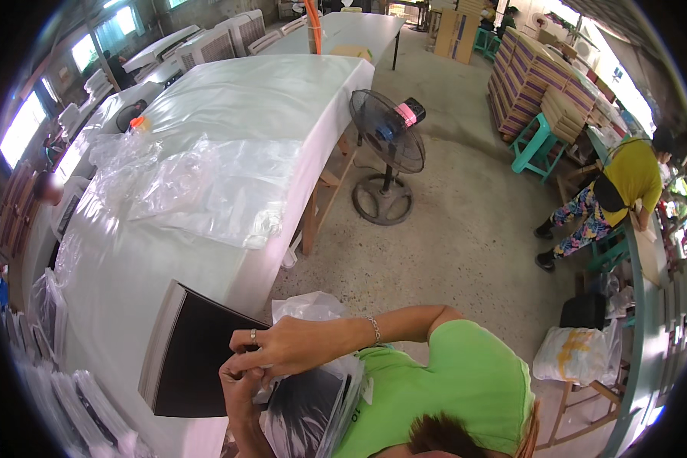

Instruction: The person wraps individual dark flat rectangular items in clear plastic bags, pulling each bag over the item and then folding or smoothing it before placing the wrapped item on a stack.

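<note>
Where the right hand (278, 347) meets the left hand (243, 385), the fingers of both are bent inward, but I cannot tell how far they are closed, or whether they hold something. The two hands are at the right side of a black panel (195, 355), which lies on the pale counter (168, 248). Just beside the hands, near the body, is a clear bag (309, 404) with a dark thing inside. Farther along the counter lies wrinkled clear plastic (198, 183), and a fan (388, 133) stands on the floor (466, 214) beside it.
</note>
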`<state>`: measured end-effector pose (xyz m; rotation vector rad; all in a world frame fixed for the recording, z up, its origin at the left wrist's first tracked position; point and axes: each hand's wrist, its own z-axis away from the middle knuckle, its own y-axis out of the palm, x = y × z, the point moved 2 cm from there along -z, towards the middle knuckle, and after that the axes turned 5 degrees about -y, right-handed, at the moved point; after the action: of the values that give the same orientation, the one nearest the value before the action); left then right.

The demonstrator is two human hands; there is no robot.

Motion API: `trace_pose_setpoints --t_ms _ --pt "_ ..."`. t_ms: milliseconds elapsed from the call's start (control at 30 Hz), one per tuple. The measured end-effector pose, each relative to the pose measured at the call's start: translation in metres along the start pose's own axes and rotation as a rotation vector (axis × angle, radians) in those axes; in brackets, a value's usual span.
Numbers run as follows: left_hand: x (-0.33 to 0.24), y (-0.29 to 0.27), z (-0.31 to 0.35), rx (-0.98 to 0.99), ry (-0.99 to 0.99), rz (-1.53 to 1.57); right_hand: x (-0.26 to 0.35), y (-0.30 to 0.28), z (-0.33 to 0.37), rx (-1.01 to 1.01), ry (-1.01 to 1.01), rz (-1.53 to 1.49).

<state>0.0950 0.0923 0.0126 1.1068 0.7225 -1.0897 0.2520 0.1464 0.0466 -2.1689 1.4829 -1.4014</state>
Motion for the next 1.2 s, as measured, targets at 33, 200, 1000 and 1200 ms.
trace_pose_setpoints --t_ms 33,200,1000,1200 --pt "0.001 -0.005 -0.001 0.017 -0.01 -0.032 -0.002 0.004 0.0 0.014 -0.041 0.057" --pt "0.01 -0.012 -0.002 -0.025 0.045 -0.015 -0.006 0.006 -0.002 -0.023 -0.117 0.154" --pt "0.028 -0.044 0.024 -0.128 0.031 0.29 -0.032 0.013 0.009 -0.366 0.048 -0.475" --pt "0.014 -0.103 0.045 -0.562 0.284 -0.543 -0.045 -0.03 0.017 -0.2 0.394 -0.366"
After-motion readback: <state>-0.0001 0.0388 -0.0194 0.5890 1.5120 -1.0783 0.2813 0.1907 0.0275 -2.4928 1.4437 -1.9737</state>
